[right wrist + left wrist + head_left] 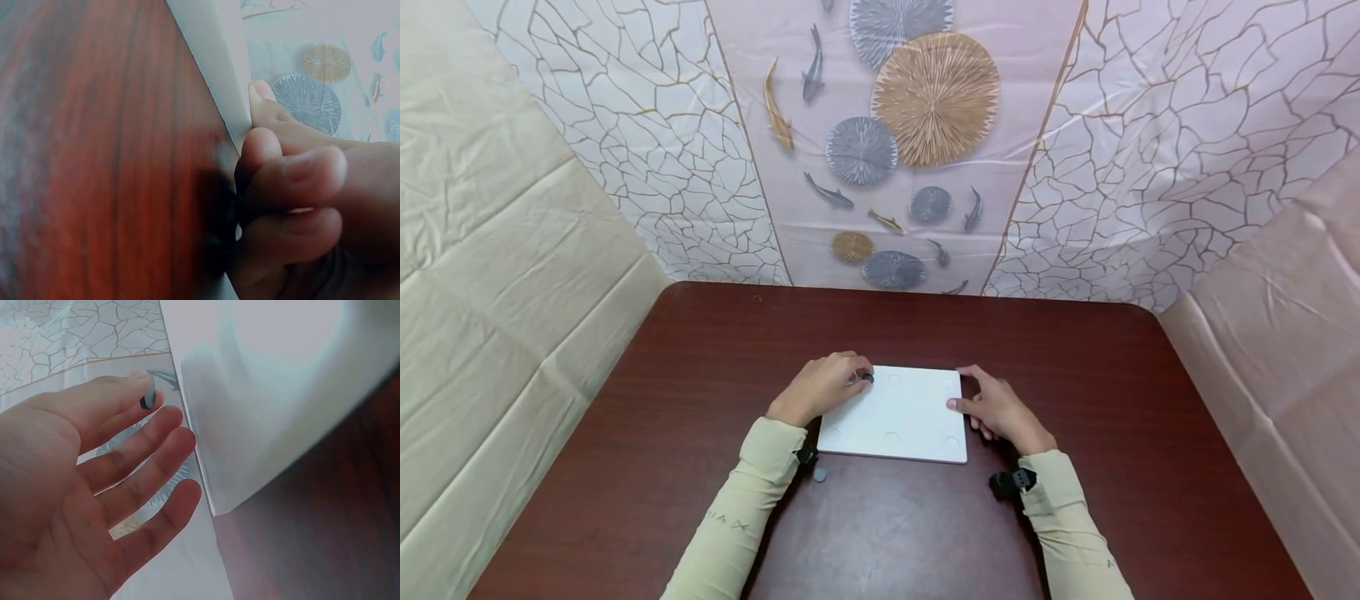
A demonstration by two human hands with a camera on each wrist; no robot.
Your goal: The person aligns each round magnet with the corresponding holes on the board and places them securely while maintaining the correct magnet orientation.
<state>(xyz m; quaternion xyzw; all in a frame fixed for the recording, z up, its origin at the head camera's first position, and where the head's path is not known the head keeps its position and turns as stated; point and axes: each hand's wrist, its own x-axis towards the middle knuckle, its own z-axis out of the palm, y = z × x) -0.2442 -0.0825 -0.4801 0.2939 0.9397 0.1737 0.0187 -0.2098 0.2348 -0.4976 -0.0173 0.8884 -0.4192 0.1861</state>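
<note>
Head view: far-left corner of board [917, 412] is being hidden by left hand [823, 385]; both sleeves [722, 517] are being cut off below. Left wrist: pinched disc [148, 398] is being partly covered, board is being cropped.

1. White rectangular panel [917, 417] with faint circles, right edge gripped by right hand [996, 408].
2. Small dark piece [868, 378], perhaps a disc, pinched by left hand [822, 387] near the panel's far-left corner.
3. Grey disc [819, 474], lying on the table [880, 533] near the panel's near-left corner.

Smooth, plastic-looking board [904, 410] and glossy, wood-grained table [895, 533]
</note>
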